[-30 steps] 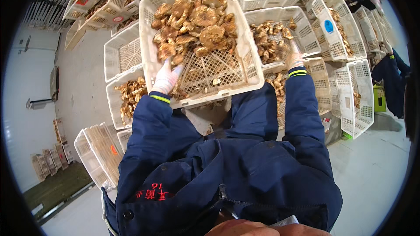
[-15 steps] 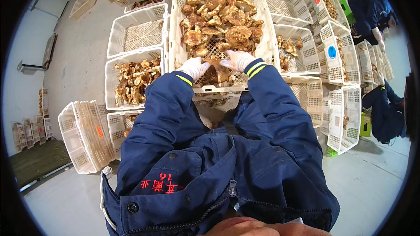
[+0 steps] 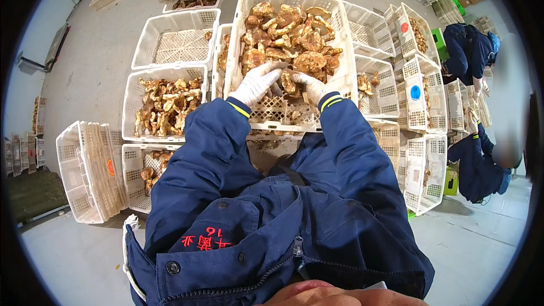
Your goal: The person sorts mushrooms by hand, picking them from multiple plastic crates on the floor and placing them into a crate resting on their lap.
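A large white plastic crate [image 3: 283, 126] stands right in front of me, with brown mushrooms [image 3: 292, 31] heaped in its far part and its mesh floor bare near me. Both my hands wear white gloves with soiled fingertips. My right hand [image 3: 309, 86] is closed on a brown mushroom [image 3: 289, 85] above the near part of the crate. Beside it on the left is my left hand [image 3: 256, 84], fingers stretched toward the mushroom and thumb apart. I cannot tell whether its fingertips touch the mushroom.
To the left are a crate of mushrooms [image 3: 164, 136], a crate with a bare mesh floor [image 3: 195, 62] and nested crates [image 3: 85, 175]. More crates [image 3: 377, 114] line the right side. Two people in dark blue work at the far right [image 3: 467, 51] and near right [image 3: 481, 161].
My hands have lifted from the crate's near end, and the mushroom has come up and turned between them. The left hand has moved away from its side. My view has shifted slightly.
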`<state>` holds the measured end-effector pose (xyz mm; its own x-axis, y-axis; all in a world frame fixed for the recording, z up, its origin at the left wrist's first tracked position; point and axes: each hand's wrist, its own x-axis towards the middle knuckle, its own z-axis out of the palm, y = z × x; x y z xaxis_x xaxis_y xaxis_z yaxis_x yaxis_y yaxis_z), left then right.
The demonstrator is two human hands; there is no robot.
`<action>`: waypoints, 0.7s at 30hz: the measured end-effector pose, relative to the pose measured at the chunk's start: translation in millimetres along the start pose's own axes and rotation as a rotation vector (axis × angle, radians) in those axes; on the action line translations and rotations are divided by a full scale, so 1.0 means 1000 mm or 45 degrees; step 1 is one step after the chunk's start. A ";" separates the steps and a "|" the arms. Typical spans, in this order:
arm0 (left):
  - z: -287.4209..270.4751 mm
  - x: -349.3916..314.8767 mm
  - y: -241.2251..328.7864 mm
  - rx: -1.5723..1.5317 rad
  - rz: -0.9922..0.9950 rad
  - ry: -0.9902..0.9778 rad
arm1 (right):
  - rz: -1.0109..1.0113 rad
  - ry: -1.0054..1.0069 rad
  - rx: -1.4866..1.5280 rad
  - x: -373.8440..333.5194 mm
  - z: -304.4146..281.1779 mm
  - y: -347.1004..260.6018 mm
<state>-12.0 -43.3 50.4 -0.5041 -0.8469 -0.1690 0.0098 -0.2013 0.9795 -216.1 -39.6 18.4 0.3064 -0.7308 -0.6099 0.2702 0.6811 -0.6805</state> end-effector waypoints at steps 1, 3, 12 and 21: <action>0.001 -0.003 0.005 -0.009 0.056 -0.042 | -0.020 -0.031 0.039 -0.001 0.002 -0.003; 0.002 -0.009 0.017 -0.121 0.067 -0.006 | -0.051 -0.123 0.202 -0.005 0.005 -0.006; -0.011 0.002 -0.024 -0.251 -0.406 0.329 | -0.207 -0.085 -0.028 0.006 0.008 -0.007; -0.003 0.005 -0.015 0.039 -0.086 0.145 | -0.618 -0.440 0.219 0.000 0.000 -0.015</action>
<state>-12.1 -45.6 34.8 -0.4012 -0.8827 -0.2445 -0.0484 -0.2461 0.9680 -220.3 -49.8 28.5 0.3815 -0.9224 -0.0607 0.5874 0.2926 -0.7546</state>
